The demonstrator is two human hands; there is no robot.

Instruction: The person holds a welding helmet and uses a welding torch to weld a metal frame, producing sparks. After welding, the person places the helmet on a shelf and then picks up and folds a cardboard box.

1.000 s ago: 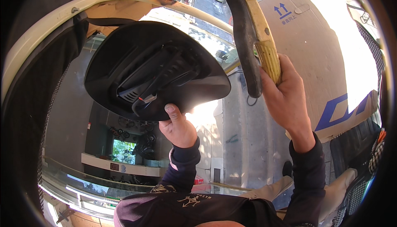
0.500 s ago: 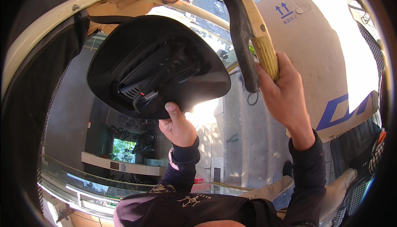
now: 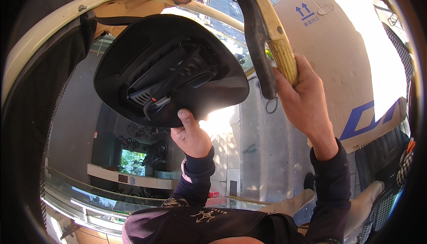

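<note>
A broad black piece [image 3: 178,30], which looks like a bike saddle seen from its hollow underside, fills the upper middle. A slotted grey-black bracket [image 3: 153,99] with a small red mark sits inside it. My left hand [image 3: 193,135] grips its lower edge, thumb on the near side and fingers hidden behind. To the right, my right hand [image 3: 302,97] is wrapped round the ribbed yellow handle of a tool [image 3: 284,62] with a curved black lever beside it. The tool's far end runs out of the top of the view, apart from the saddle.
A large cardboard box [image 3: 329,75] stands at the right. A cream metal tube [image 3: 49,17] arches across the upper left, with black fabric [image 3: 31,93] under it. Pliers [image 3: 250,148] lie on the grey floor, and a glass counter [image 3: 111,204] stands at lower left.
The saddle has tilted slightly, its upper edge rising. The yellow-handled tool and my right hand have shifted a little left. Both grips are the same.
</note>
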